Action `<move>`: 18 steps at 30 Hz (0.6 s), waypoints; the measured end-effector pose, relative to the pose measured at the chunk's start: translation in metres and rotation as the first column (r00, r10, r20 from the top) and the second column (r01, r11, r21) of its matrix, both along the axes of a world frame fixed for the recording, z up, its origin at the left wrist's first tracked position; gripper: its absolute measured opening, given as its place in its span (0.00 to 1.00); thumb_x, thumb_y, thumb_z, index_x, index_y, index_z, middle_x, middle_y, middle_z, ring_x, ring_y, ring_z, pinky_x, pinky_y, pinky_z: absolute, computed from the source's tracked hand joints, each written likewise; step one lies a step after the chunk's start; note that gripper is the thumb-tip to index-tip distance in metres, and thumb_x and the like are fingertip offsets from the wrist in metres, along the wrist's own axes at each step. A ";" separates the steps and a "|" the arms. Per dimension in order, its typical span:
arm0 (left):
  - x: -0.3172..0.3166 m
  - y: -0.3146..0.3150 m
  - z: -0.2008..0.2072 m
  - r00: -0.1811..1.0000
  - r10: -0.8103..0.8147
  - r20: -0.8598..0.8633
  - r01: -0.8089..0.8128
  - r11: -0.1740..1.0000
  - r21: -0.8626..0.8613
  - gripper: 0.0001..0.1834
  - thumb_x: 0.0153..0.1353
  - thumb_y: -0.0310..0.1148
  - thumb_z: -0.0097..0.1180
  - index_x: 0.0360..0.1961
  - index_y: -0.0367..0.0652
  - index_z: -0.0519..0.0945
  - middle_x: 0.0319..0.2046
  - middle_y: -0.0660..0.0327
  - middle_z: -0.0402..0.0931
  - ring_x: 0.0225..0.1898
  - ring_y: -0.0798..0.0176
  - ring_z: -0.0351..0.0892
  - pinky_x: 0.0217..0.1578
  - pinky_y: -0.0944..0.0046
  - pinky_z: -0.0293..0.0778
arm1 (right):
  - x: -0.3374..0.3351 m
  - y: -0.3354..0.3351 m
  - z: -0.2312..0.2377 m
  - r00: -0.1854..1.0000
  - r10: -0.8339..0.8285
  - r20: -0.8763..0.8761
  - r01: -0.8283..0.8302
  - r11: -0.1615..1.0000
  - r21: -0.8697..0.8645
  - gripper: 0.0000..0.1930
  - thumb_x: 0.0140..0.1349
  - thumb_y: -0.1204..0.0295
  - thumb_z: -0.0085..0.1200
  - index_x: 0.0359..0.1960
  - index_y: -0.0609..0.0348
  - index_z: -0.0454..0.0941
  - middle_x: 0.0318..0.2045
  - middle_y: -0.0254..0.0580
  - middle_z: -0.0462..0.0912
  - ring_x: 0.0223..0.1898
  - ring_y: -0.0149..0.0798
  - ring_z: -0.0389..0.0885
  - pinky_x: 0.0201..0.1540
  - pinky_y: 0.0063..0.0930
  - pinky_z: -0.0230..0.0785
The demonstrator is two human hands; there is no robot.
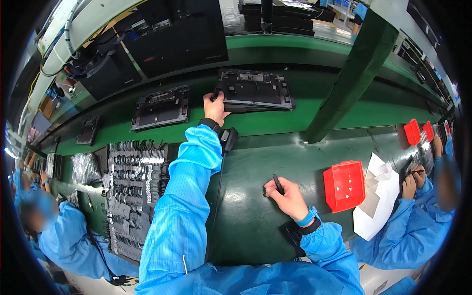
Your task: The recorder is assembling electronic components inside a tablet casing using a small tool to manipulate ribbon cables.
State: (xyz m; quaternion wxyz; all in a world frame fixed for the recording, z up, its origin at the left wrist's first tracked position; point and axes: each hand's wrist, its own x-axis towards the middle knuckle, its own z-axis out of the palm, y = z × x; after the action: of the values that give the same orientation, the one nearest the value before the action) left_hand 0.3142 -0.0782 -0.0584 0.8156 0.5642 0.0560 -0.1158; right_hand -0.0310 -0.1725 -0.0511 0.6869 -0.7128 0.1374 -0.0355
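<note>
My left arm is stretched far forward, and my left hand point(214, 108) is closed on the left edge of an open laptop base point(254, 89) with its inner parts showing. Another dark flat panel point(246, 108) lies beneath that base on the green conveyor belt point(260, 119). Above the dark green bench my right hand point(292, 200) pinches a slim black pen-like tool point(278, 184), which points up and away; its exact kind is unclear. Blue sleeves cover both arms, with a black band on each wrist and a blue strap on the right one.
Left of me stands a tray of black cable parts point(129, 196). More laptop bases point(161, 108) lie along the belt. At right are a red bin point(344, 187) with small white bits and a white paper box point(378, 196). A green post point(344, 83) rises beyond. Co-workers sit on both sides.
</note>
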 end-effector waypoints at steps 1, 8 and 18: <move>-0.001 0.001 0.000 1.000 0.003 -0.009 -0.003 0.999 -0.037 0.27 0.69 0.34 0.56 0.64 0.46 0.57 0.50 0.49 0.73 0.45 0.50 0.81 0.41 0.41 0.82 | 0.001 0.000 0.000 1.000 0.015 0.004 -0.015 1.000 -0.007 0.06 0.66 0.75 0.56 0.41 0.66 0.80 0.31 0.35 0.84 0.36 0.28 0.82 0.42 0.23 0.74; 0.009 0.058 0.008 0.976 0.157 0.153 -0.176 0.978 0.116 0.19 0.63 0.38 0.61 0.55 0.48 0.77 0.49 0.59 0.78 0.49 0.56 0.75 0.45 0.45 0.70 | -0.004 -0.003 0.018 0.973 -0.212 0.097 0.207 0.977 0.058 0.04 0.66 0.78 0.55 0.38 0.66 0.78 0.32 0.34 0.82 0.34 0.26 0.80 0.41 0.22 0.73; -0.075 0.091 0.039 0.789 -0.615 -0.012 0.559 0.709 0.430 0.10 0.66 0.33 0.58 0.47 0.45 0.79 0.40 0.65 0.79 0.44 0.67 0.75 0.49 0.65 0.68 | -0.059 -0.004 0.038 0.926 -0.329 0.186 0.349 0.933 -0.087 0.04 0.66 0.78 0.56 0.39 0.67 0.78 0.31 0.32 0.81 0.32 0.22 0.77 0.36 0.18 0.70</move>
State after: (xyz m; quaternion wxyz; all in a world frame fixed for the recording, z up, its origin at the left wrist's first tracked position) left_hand 0.2395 0.0128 -0.0198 0.6002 0.7172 -0.1576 -0.3173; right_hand -0.0898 -0.1760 -0.0131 0.6359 -0.7123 0.1976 -0.2219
